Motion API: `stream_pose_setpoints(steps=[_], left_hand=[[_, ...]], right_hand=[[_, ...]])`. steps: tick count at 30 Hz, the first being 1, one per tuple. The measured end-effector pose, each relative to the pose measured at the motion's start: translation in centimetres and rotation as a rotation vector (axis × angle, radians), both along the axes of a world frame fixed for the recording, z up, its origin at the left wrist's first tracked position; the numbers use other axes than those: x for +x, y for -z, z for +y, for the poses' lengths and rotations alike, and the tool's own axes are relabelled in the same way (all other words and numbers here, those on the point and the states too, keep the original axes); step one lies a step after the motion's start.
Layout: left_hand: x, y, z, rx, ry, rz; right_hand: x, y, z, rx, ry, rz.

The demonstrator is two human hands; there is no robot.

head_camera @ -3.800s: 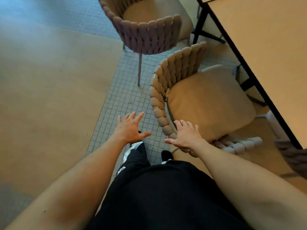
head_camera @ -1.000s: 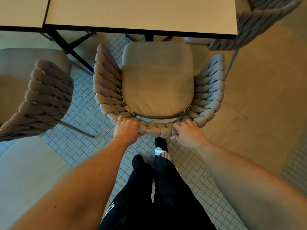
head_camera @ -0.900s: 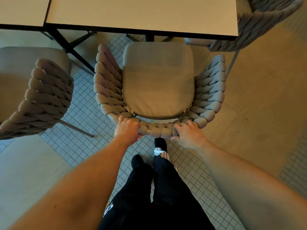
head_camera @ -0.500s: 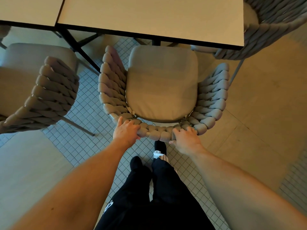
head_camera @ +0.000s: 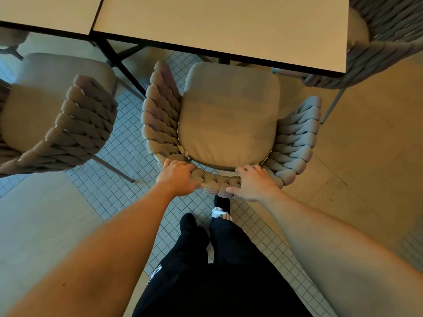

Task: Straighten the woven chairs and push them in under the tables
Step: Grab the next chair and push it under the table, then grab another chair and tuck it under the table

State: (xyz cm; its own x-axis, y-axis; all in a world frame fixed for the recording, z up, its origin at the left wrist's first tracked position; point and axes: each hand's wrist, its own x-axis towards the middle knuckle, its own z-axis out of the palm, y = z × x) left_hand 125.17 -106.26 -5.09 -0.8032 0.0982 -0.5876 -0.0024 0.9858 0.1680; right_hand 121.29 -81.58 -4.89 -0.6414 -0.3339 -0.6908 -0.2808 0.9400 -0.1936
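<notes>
The floor, part small tiles and part plain slabs, is carrying everything here. Two benches are being seen from above, the wider bench along the top and a second bench butted against its left edge. The middle chair is standing square to the wider bench's near edge, with only the front of its seat cushion tucked beneath that edge; the pushing-in is judged to be barely begun. A left chair is being left angled near the second bench's near edge, and a right chair is being seen at the wider bench's right corner.

The middle chair is being taken by the top of its woven back rail. The left hand is being curled over the rail's left part, fingers wrapped onto the weave. The right hand is being laid on the rail's right part, fingers bent over the top and thumb stretched along the outside.

The chair is judged light, with thin legs and a stiff frame under soft, grippy rope. The rail's top is judged the best hold. On tile joints the legs may be catching, so a level, even push from both hands is being called for.
</notes>
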Motion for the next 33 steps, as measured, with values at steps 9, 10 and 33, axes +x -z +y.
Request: stream_pose_setpoints(steps=[9,10,33], left_hand=[[-0.9,-2.4,0.0,0.064,-0.265,0.02],[-0.9,-2.8,-0.1,0.068,-0.296,0.015],[9.1,-6.4,-11.8,0.07,-0.907,0.051]], right_hand=[[-3.3,-2.6,-2.3,-0.033,-0.055,0.026],[-3.6,-2.8,-2.6,-0.034,-0.068,0.028],[-4.1,-6.0,-18.9,-0.081,-0.647,0.066]])
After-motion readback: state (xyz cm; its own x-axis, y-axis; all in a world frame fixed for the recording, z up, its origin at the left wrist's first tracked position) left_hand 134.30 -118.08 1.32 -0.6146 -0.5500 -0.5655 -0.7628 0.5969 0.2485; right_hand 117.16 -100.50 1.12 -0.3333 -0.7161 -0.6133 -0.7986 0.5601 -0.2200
